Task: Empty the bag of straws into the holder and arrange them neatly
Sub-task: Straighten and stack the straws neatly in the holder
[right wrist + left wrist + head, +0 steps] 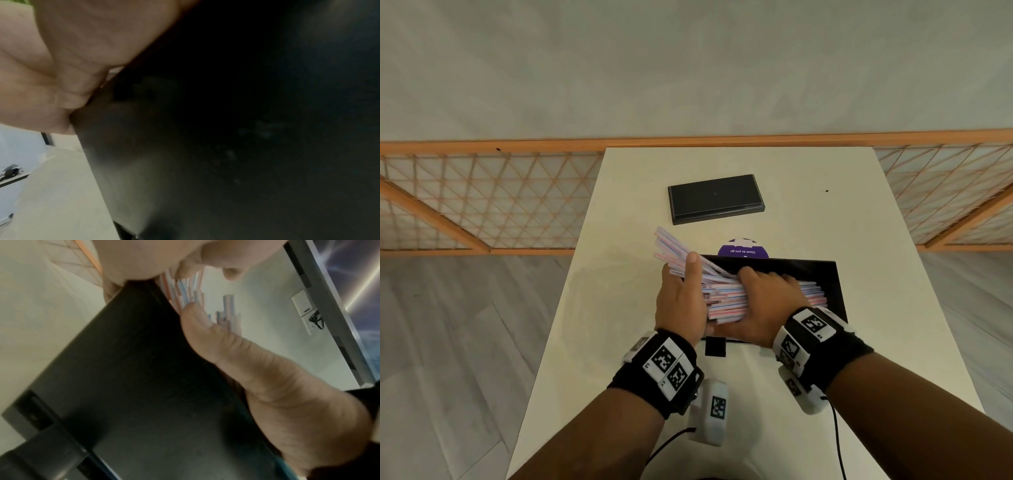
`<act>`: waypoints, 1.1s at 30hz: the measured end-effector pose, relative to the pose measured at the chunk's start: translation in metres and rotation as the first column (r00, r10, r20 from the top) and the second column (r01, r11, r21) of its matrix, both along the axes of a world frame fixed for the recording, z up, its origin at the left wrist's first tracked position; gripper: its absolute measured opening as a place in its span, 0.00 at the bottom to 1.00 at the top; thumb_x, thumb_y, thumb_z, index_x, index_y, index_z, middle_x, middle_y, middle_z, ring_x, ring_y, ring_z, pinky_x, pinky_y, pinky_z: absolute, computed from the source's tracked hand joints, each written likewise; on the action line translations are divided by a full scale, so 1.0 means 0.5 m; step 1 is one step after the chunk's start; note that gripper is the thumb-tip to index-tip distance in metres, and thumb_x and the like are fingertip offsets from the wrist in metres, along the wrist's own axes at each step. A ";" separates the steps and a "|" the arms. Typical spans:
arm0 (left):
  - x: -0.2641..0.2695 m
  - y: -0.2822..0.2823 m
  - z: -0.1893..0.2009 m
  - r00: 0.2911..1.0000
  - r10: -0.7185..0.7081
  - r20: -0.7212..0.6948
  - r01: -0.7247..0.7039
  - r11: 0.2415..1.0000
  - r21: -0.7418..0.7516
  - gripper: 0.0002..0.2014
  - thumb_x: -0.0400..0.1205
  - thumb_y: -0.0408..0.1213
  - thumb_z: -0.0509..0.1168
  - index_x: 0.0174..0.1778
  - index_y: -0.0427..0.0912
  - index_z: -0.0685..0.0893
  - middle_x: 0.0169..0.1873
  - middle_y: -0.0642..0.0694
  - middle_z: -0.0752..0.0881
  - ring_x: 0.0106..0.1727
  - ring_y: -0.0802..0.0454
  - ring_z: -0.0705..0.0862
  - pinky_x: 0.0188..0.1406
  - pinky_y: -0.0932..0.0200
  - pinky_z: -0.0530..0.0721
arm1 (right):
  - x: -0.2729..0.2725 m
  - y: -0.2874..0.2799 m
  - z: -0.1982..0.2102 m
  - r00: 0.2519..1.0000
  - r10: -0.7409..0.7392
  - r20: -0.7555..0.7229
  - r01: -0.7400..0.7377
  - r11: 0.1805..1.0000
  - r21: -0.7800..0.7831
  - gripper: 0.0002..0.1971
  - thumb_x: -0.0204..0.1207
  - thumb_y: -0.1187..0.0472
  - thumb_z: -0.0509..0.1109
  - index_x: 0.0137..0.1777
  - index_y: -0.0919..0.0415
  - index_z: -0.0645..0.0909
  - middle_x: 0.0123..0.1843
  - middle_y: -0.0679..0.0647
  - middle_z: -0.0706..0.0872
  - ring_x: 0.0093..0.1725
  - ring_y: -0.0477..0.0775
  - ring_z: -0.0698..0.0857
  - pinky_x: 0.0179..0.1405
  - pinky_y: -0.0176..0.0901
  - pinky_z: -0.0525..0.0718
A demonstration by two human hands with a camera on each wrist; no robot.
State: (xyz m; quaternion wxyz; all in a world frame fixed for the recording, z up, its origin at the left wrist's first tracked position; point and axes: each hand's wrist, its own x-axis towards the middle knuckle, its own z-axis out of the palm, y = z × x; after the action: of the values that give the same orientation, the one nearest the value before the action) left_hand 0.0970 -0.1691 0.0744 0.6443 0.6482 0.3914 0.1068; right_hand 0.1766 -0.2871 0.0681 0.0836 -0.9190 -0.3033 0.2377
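Note:
A bundle of thin red, blue and white striped straws (722, 294) lies across the open black holder (837, 284) in the middle of the white table. Some straws (671, 243) fan out past the holder's left end. My left hand (686, 291) is at that end, thumb over the straws and fingers hidden beneath them. My right hand (760, 298) curls over the bundle inside the holder, thumb on the near side. The left wrist view shows straw ends (185, 288) between my thumb (207, 332) and fingers, beside the holder's dark wall (144, 369). The right wrist view is mostly that dark wall (226, 129). No bag is in view.
A flat black lid (715, 198) lies farther back on the table (876, 222). A purple round sticker (743, 249) peeks out behind the holder. A small black tab (715, 346) sits at the holder's near edge. An orange lattice fence (482, 202) runs behind the table.

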 end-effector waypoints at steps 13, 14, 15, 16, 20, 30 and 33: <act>0.026 0.052 0.000 0.994 0.073 0.086 -0.061 0.989 -0.137 0.37 0.64 0.60 0.77 0.65 0.44 0.77 0.54 0.43 0.89 0.50 0.47 0.93 0.50 0.42 0.91 | -0.008 -0.024 0.004 0.997 -0.048 0.064 0.041 0.993 0.108 0.55 0.50 0.12 0.58 0.72 0.48 0.67 0.66 0.46 0.78 0.63 0.52 0.77 0.69 0.54 0.77; 0.029 0.061 -0.001 0.993 0.059 0.103 -0.042 0.986 -0.163 0.34 0.67 0.54 0.80 0.65 0.44 0.77 0.54 0.44 0.89 0.50 0.49 0.93 0.48 0.47 0.91 | -0.006 -0.035 0.004 0.996 -0.055 0.070 0.050 0.996 0.074 0.56 0.50 0.11 0.55 0.73 0.49 0.66 0.67 0.47 0.78 0.64 0.52 0.77 0.69 0.55 0.76; 0.034 0.070 0.000 0.992 0.040 0.123 -0.015 0.979 -0.201 0.29 0.70 0.47 0.81 0.64 0.45 0.78 0.53 0.46 0.89 0.49 0.53 0.93 0.45 0.53 0.90 | -0.003 -0.041 0.003 0.996 -0.057 0.075 0.055 0.998 0.027 0.58 0.49 0.10 0.52 0.73 0.49 0.66 0.68 0.48 0.79 0.65 0.54 0.77 0.70 0.56 0.75; 0.039 0.076 0.002 0.989 0.017 0.146 0.019 0.970 -0.242 0.24 0.74 0.42 0.80 0.62 0.45 0.79 0.53 0.47 0.88 0.48 0.56 0.92 0.42 0.59 0.89 | -0.002 -0.046 0.004 0.995 -0.056 0.077 0.058 0.998 -0.020 0.58 0.50 0.09 0.49 0.74 0.49 0.66 0.68 0.48 0.79 0.66 0.55 0.77 0.72 0.58 0.73; 0.059 0.084 0.007 0.977 -0.101 0.186 0.118 0.990 -0.081 0.15 0.76 0.33 0.79 0.56 0.42 0.86 0.49 0.48 0.91 0.48 0.55 0.90 0.41 0.65 0.87 | -0.003 -0.042 0.000 0.997 -0.031 0.064 0.036 0.996 -0.085 0.56 0.54 0.11 0.46 0.76 0.47 0.63 0.70 0.49 0.78 0.69 0.57 0.76 0.75 0.61 0.68; 0.031 0.045 0.041 0.936 -0.306 0.177 0.229 0.906 0.356 0.10 0.75 0.36 0.80 0.36 0.46 0.84 0.36 0.53 0.91 0.40 0.56 0.91 0.42 0.58 0.89 | -0.012 -0.035 0.010 0.996 -0.057 0.070 0.058 0.998 -0.012 0.47 0.59 0.14 0.52 0.75 0.40 0.62 0.66 0.49 0.75 0.65 0.58 0.76 0.70 0.59 0.71; 0.019 0.033 0.050 0.882 -0.416 0.223 0.312 0.868 0.386 0.08 0.76 0.35 0.79 0.37 0.44 0.85 0.37 0.48 0.91 0.42 0.48 0.91 0.46 0.43 0.89 | -0.018 -0.031 0.005 0.991 -0.078 0.105 0.077 0.997 0.009 0.46 0.58 0.15 0.53 0.71 0.44 0.66 0.65 0.47 0.76 0.63 0.56 0.77 0.67 0.58 0.74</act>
State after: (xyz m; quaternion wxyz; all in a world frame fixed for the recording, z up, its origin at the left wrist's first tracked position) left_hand 0.1064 -0.1526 0.0994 0.5829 0.7883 0.1342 0.1444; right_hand 0.1677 -0.3027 0.0703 0.0789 -0.9411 -0.2719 0.1847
